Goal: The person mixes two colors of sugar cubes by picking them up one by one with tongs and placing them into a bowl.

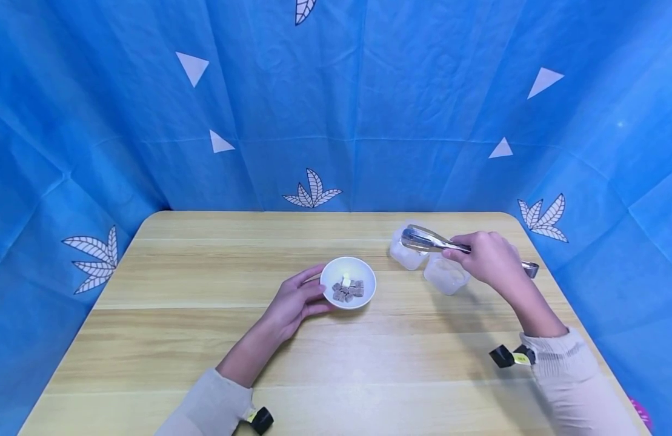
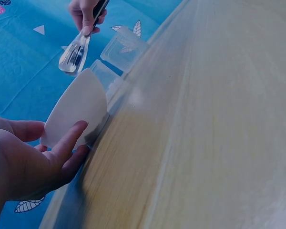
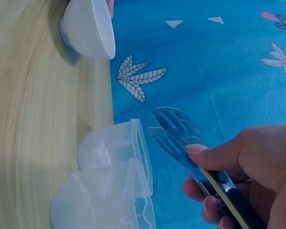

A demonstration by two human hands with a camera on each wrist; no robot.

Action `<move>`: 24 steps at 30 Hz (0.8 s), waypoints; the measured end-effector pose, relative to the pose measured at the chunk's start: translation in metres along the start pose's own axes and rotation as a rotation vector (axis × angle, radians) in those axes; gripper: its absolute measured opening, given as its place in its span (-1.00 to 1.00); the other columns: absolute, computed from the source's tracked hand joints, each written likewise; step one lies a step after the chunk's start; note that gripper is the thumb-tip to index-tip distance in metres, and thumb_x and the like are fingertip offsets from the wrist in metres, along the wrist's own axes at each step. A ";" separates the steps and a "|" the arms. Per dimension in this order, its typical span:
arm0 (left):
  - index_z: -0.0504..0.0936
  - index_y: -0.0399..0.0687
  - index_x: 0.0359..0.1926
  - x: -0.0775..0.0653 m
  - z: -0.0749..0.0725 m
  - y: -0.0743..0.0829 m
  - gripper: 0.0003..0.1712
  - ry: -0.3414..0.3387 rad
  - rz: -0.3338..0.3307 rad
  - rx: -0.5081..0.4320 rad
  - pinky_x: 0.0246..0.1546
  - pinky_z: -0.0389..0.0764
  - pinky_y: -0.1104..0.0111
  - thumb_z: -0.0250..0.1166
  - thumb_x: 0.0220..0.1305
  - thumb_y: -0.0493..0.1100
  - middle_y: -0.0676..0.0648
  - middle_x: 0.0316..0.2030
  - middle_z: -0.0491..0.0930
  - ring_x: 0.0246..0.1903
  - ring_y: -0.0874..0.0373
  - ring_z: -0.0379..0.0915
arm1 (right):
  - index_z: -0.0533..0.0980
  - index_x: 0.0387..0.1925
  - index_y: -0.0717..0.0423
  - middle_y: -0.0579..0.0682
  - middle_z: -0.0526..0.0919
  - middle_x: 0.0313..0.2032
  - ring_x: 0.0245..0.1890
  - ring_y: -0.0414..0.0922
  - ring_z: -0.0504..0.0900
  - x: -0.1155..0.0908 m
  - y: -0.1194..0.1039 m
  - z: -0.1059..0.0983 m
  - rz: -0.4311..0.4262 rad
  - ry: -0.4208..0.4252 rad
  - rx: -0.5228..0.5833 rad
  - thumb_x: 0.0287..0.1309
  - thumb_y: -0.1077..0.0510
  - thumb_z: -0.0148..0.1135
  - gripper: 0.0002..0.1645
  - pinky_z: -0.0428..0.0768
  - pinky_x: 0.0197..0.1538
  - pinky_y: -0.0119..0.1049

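My left hand (image 1: 294,303) holds a white bowl (image 1: 334,270) by its left side, with fingers spread along the wall. Inside the bowl lie several small greyish-brown cubes (image 1: 342,293) and a pale cube (image 1: 346,280). On the right, my right hand (image 1: 487,257) grips metal serving tongs (image 1: 423,239) by their dark handle. Above two translucent plastic containers, the tong heads point left; the right wrist view shows them slightly apart, with nothing seen between them. The rear container (image 1: 406,260) sits partly under the tongs, and the nearer container (image 1: 446,281) lies below my right hand.
A light wooden table (image 1: 205,339) carries everything. A blue curtain (image 1: 357,109) with white leaf and triangle prints hangs behind and along both sides. Black wrist devices (image 1: 502,356) sit at both sleeves.
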State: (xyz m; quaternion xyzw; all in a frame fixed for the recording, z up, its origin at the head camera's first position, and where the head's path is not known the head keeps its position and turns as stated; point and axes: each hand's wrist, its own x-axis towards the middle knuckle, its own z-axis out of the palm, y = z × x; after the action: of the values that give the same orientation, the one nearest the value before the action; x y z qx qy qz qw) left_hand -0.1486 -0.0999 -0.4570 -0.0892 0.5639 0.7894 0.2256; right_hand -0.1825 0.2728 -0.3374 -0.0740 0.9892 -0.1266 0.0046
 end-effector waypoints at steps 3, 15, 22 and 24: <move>0.37 -0.01 0.51 0.000 0.000 0.001 -0.36 0.001 -0.002 0.000 0.10 0.80 0.10 0.14 0.45 -0.39 -0.37 0.37 0.47 0.21 -0.17 0.61 | 0.72 0.09 0.09 0.20 0.82 -0.13 -0.34 0.05 0.63 0.001 0.000 -0.001 0.006 -0.017 -0.024 0.27 -0.11 0.41 -0.52 0.45 -0.50 -0.15; 0.37 -0.05 0.50 0.001 -0.001 -0.002 -0.35 -0.003 0.010 -0.014 0.10 0.80 0.06 0.15 0.44 -0.40 -0.40 0.36 0.47 0.19 -0.18 0.63 | 0.67 0.16 0.14 0.26 0.80 -0.06 -0.34 0.05 0.62 0.011 0.000 -0.001 0.041 -0.074 -0.085 0.31 -0.10 0.36 -0.48 0.43 -0.55 -0.18; 0.38 -0.03 0.50 0.000 -0.001 -0.001 -0.36 -0.001 0.006 0.001 0.09 0.81 0.09 0.15 0.45 -0.38 -0.37 0.38 0.47 0.20 -0.17 0.62 | 0.66 0.16 0.17 0.28 0.78 -0.07 -0.35 0.07 0.60 0.018 -0.003 -0.003 0.028 -0.138 -0.131 0.34 -0.05 0.30 -0.50 0.43 -0.56 -0.17; 0.38 -0.02 0.50 0.000 -0.001 -0.001 -0.36 -0.003 0.004 0.002 0.09 0.81 0.09 0.15 0.45 -0.38 -0.36 0.38 0.47 0.21 -0.16 0.62 | 0.66 0.17 0.18 0.29 0.78 -0.06 -0.35 0.06 0.60 0.019 -0.005 -0.002 0.026 -0.159 -0.151 0.34 -0.05 0.30 -0.49 0.44 -0.57 -0.18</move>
State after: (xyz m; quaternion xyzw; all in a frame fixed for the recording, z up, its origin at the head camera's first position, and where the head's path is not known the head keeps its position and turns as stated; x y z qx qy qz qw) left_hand -0.1486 -0.1009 -0.4584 -0.0868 0.5645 0.7895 0.2247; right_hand -0.2011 0.2657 -0.3337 -0.0712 0.9933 -0.0454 0.0793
